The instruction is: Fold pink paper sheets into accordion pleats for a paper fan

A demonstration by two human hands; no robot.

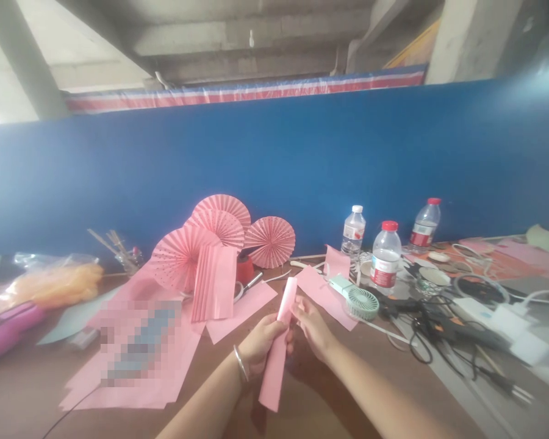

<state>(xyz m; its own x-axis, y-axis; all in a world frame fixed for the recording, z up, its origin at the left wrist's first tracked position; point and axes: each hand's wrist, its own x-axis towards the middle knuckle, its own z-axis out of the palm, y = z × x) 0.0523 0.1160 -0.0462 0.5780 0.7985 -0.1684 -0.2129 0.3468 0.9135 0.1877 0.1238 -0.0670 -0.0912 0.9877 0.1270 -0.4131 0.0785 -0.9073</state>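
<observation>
My left hand (260,341), with a silver bangle on its wrist, is closed around the middle of a folded strip of pink paper (274,378). The strip is held at a slant above the table, its upper end pointing away from me. My right hand (312,326) is at the strip's right edge near the upper end, fingers bent against it; its fingertips are partly hidden. Beyond the hands stand pink pleated paper fans (272,242) and an accordion-folded pink paper (215,283). A flat pink sheet (242,311) lies just past my left hand.
Pink sheets (174,372) lie at left under a blurred-out object. A mint handheld fan (362,303), bottles (385,259) and tangled cables (421,329) crowd the right. An orange bundle in plastic (55,283) sits far left. A blue partition (274,164) stands behind the table.
</observation>
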